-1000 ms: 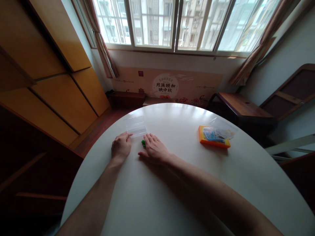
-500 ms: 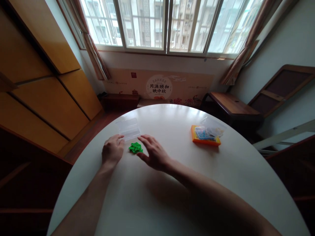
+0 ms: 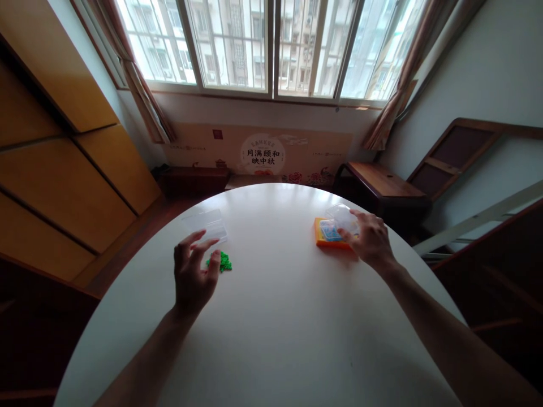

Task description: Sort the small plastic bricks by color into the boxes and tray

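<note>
1. Head view, nearest: left hand [image 3: 193, 282], spread, thumb and fingers well apart, above white table [image 3: 275, 328].
2. Just past left thumb, partly hidden by it: loose heap of green pieces [image 3: 225, 263] on tabletop, outside any container; contact with thumb unclear.
3. Over at right: right hand [image 3: 372, 240], thumb and forefinger apart at clear plastic lid [image 3: 338, 211]; cannot tell whether pinching it.
4. Under lid and fingers: orange box [image 3: 333, 244], with blue item [image 3: 328, 230] in or on top, exact seating unclear.
5. Beyond green heap, behind left fingers: clear two-panelled case [image 3: 214, 223], lying on table.
6. Farthest: windows [image 3: 237, 45].
</note>
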Demonstrator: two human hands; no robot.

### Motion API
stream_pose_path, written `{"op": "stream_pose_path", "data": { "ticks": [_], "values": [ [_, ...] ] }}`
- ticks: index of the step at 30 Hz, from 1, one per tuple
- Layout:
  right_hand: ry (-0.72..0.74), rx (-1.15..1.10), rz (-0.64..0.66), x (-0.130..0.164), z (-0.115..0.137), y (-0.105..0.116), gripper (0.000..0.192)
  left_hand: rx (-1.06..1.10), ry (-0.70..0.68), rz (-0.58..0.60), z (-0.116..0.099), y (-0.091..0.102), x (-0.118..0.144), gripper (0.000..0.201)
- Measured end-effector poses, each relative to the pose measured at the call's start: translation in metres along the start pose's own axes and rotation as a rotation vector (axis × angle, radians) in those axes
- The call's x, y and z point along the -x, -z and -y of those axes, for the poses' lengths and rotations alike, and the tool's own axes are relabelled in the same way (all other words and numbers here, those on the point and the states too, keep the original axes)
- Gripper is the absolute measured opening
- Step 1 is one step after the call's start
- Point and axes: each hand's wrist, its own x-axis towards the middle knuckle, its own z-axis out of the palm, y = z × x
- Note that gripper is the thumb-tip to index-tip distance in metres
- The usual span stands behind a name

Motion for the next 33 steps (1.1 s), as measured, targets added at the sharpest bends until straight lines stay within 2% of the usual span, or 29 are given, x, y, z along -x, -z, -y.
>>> {"op": "stream_pose_path", "data": {
  "ticks": [2, 4, 6, 9, 11, 13, 15, 19, 24, 28, 33],
  "values": [
    [0.036, -0.101, -0.072, 0.002, 0.012, 0.003, 0.052, 0.039, -0.043, 0.034, -0.011, 0.001, 0.004, 0.018],
    [0.124, -0.303, -0.06, 0.008, 0.03, 0.004, 0.05, 0.098, -0.082, 0.09, -0.021, 0.001, 0.007, 0.019],
    [0.197, -0.591, 0.091, 0.018, 0.054, -0.001, 0.048, 0.161, -0.125, 0.17, -0.029, 0.0, 0.011, 0.025],
    [0.23, -1.045, 0.452, 0.039, 0.094, -0.019, 0.056, 0.217, -0.18, 0.326, -0.035, -0.003, 0.015, 0.05],
    [0.253, -1.246, 0.569, 0.053, 0.116, -0.032, 0.059, 0.239, -0.219, 0.431, -0.034, -0.004, 0.017, 0.062],
    [0.248, -1.359, 0.605, 0.063, 0.13, -0.042, 0.059, 0.254, -0.243, 0.488, -0.031, -0.006, 0.019, 0.062],
    [0.2, -1.447, 0.638, 0.071, 0.137, -0.049, 0.063, 0.257, -0.261, 0.497, -0.027, -0.007, 0.019, 0.057],
    [0.051, -1.519, 0.678, 0.08, 0.138, -0.052, 0.082, 0.253, -0.326, 0.501, -0.026, -0.01, 0.02, 0.054],
    [-0.027, -1.508, 0.648, 0.084, 0.14, -0.047, 0.082, 0.262, -0.349, 0.473, -0.031, -0.012, 0.02, 0.05],
    [-0.077, -1.597, 0.705, 0.083, 0.139, -0.043, 0.088, 0.266, -0.304, 0.451, -0.038, -0.012, 0.021, 0.048],
    [-0.128, -1.636, 0.739, 0.082, 0.136, -0.042, 0.086, 0.211, -0.287, 0.422, -0.046, -0.014, 0.021, 0.044]
  ]
}}
